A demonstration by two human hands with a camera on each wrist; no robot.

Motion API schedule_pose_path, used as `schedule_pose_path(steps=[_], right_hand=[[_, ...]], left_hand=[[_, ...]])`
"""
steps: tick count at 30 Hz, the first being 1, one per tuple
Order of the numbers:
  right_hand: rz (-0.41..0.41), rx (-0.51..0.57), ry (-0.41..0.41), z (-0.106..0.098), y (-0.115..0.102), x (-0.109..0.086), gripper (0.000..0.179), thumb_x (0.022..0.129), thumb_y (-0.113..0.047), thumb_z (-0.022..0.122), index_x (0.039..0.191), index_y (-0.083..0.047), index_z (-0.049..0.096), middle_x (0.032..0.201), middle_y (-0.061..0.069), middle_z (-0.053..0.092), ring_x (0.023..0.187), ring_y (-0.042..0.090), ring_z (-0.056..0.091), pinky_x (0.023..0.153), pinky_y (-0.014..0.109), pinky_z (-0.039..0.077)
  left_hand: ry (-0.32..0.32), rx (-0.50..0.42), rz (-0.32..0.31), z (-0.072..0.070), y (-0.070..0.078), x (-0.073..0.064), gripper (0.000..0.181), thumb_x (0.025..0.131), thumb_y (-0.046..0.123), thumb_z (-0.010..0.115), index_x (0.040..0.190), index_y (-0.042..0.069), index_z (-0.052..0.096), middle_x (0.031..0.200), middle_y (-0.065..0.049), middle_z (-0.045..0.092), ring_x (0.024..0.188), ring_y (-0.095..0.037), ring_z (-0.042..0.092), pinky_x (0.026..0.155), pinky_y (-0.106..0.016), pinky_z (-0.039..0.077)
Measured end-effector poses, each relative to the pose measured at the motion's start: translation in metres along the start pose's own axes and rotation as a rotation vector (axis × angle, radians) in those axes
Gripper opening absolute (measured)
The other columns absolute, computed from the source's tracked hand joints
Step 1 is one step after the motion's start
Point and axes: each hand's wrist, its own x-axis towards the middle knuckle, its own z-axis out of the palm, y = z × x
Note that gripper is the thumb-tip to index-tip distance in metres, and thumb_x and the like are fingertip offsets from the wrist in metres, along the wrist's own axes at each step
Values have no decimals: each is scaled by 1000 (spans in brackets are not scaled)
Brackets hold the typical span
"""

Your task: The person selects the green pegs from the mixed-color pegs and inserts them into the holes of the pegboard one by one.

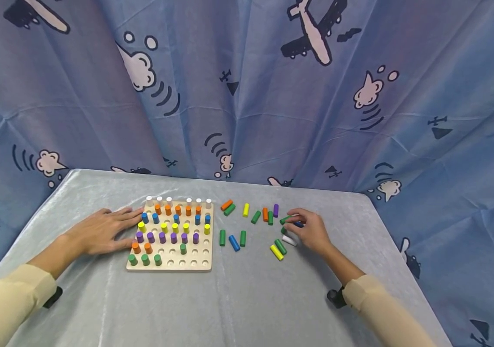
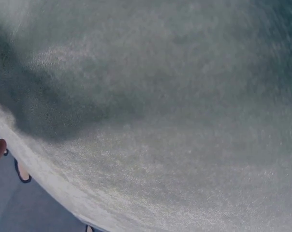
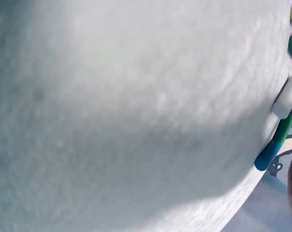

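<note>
A wooden peg board (image 1: 168, 267) lies on the left of the table, with rows of white, orange, blue, yellow, purple and green pegs upright in its holes. My left hand (image 1: 101, 232) rests flat with spread, straight fingers against the board's left edge. Over the loose pegs on the right, my right hand (image 1: 309, 230) is lowered, thumb and index finger apart. Close under those fingers lie a green peg (image 1: 284, 220) and a blue peg (image 1: 299, 224), partly covered by the hand. A white peg (image 3: 287, 96) lies beside them.
Loose pegs are scattered right of the board, among them a blue peg (image 1: 234, 243), a purple peg (image 1: 276, 210) and a yellow peg (image 1: 276, 252). The grey cloth-covered table (image 1: 177, 308) ends at a blue curtain (image 1: 247, 96) printed with airplanes.
</note>
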Motion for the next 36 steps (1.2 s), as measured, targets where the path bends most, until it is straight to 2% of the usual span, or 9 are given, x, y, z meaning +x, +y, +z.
schedule_pose_path(steps=[6, 12, 21, 28, 36], right_hand=[[-35, -27, 50, 6, -4, 0, 31, 82, -7, 81, 110, 3, 70, 92, 9, 77, 91, 26, 72, 86, 52, 54], [-68, -7, 52, 9, -20, 4, 33, 80, -6, 82, 110, 3, 70, 94, 10, 76, 89, 25, 73, 90, 50, 54], [-98, -9, -6, 22, -54, 12, 34, 82, -11, 82, 112, 0, 70, 97, 5, 76, 92, 20, 72, 86, 47, 55], [-167, 48, -65, 39, -77, 12, 30, 82, -9, 81, 109, -2, 71, 93, 3, 77, 95, 24, 70, 86, 50, 55], [-202, 78, -124, 57, -103, 11, 27, 83, -9, 81, 108, -6, 72, 93, -5, 76, 98, 17, 68, 87, 48, 54]], left_hand=[[-6, 0, 7, 0, -1, 1, 72, 96, 58, 52, 147, 7, 48, 156, -14, 40, 136, -44, 43, 97, -66, 41], [-16, -2, -5, -1, 0, 1, 73, 96, 60, 50, 148, 8, 48, 156, -13, 39, 137, -43, 42, 99, -66, 40], [-30, 4, -9, -2, 1, 1, 73, 97, 60, 50, 148, 8, 48, 157, -13, 38, 137, -43, 41, 98, -66, 40], [-28, 4, -10, -1, 0, 1, 74, 96, 60, 50, 148, 8, 48, 157, -13, 38, 137, -43, 42, 98, -66, 40], [-26, 12, -10, -1, -1, 1, 74, 96, 62, 50, 148, 8, 48, 156, -13, 39, 137, -43, 42, 97, -66, 40]])
